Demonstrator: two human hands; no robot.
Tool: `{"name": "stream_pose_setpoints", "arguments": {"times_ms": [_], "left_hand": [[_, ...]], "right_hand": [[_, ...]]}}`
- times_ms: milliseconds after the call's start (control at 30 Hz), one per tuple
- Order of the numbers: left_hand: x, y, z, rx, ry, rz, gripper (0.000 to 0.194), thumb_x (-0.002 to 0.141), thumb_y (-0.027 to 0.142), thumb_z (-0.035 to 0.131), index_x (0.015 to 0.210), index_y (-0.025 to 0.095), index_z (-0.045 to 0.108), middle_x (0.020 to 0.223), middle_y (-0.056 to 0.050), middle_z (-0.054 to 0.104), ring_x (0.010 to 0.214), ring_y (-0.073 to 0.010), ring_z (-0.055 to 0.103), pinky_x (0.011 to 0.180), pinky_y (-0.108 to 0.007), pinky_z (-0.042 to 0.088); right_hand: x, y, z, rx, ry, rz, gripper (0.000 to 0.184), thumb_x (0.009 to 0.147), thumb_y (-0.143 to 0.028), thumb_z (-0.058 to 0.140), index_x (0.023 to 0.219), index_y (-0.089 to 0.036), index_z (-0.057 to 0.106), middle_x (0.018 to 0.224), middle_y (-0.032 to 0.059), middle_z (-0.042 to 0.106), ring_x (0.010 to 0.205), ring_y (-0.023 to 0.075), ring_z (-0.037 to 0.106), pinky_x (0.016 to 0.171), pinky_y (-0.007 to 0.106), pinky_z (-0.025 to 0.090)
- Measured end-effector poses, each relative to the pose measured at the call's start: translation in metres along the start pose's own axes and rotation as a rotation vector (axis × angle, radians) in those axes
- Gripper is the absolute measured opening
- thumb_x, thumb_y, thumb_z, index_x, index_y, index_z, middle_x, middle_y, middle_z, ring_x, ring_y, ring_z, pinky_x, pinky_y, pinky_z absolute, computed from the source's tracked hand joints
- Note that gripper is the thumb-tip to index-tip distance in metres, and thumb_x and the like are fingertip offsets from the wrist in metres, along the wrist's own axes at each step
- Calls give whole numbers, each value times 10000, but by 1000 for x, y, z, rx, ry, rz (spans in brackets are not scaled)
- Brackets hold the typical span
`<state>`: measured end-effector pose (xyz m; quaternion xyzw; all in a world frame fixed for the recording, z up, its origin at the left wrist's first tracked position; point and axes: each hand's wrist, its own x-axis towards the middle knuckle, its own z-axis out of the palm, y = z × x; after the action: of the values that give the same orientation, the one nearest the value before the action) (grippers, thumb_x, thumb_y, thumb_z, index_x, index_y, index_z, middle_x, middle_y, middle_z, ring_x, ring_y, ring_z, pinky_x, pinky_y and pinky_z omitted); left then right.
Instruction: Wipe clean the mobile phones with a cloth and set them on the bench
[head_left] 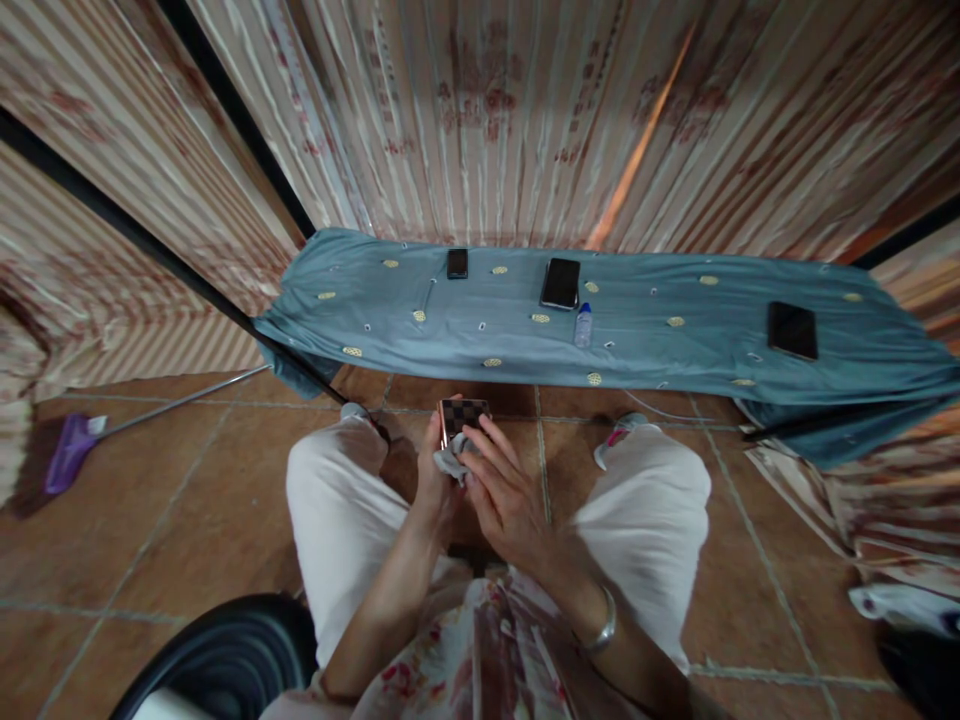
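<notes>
Broadly, we have a draped blue-green desk stretching across the middle of the frame. Below it, near the centre, our left hand grips a flat checkered case while our right hand holds a crumpled grey cloth against the case's lower end. Smallest, a blue-capped bottle is right of centre, on the desk.

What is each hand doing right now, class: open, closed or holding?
Left hand: closed, holding the checkered case.
Right hand: holding a cloth against the case.
</notes>
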<state>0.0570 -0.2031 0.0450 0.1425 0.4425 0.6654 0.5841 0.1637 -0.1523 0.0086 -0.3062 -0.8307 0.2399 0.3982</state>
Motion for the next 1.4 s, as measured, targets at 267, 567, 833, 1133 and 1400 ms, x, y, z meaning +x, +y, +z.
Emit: {"name": "stream_pose_setpoints", "arguments": {"times_ms": [267,567,833,1133,1400], "left_hand": [[82,-8,10,-277,144,-74,288,913,330,443,973,162,670,880,-85,742,1002,-231,680,855,-356,532],[76,-14,13,-298,141,-133,342,951,340,386,1014,159,669,849,-73,735,821,-203,704,829,-360,528],[73,-15,21,-269,182,-158,319,943,322,402,1004,166,674,796,-29,727,658,-129,668,699,-248,519],[72,-29,9,-217,175,-74,270,876,334,498,994,169,676,896,-38,740,895,-147,687,849,-234,497],[68,-17,4,-200,141,-73,288,853,325,530,1063,174,657,924,-58,741,988,-201,679,862,-288,519]], "right_hand": [[-9,22,-8,-179,-3,31,364,934,-121,399,1262,-198,538,1438,107,473,1437,250,263,1109,521,361],[-17,34,-2,-238,108,49,406,938,-117,399,1323,-201,495,1438,108,474,1421,252,300,1089,505,391],[-10,25,-1,-94,107,58,393,951,-126,378,1323,-188,491,1445,122,461,1428,236,288,1111,507,380],[4,2,4,-27,74,12,388,949,-103,374,1314,-173,488,1418,133,489,1430,230,279,1136,520,351],[-9,5,1,-100,18,-6,416,932,-91,397,1334,-157,485,1435,143,465,1437,253,257,1119,516,364]]}}
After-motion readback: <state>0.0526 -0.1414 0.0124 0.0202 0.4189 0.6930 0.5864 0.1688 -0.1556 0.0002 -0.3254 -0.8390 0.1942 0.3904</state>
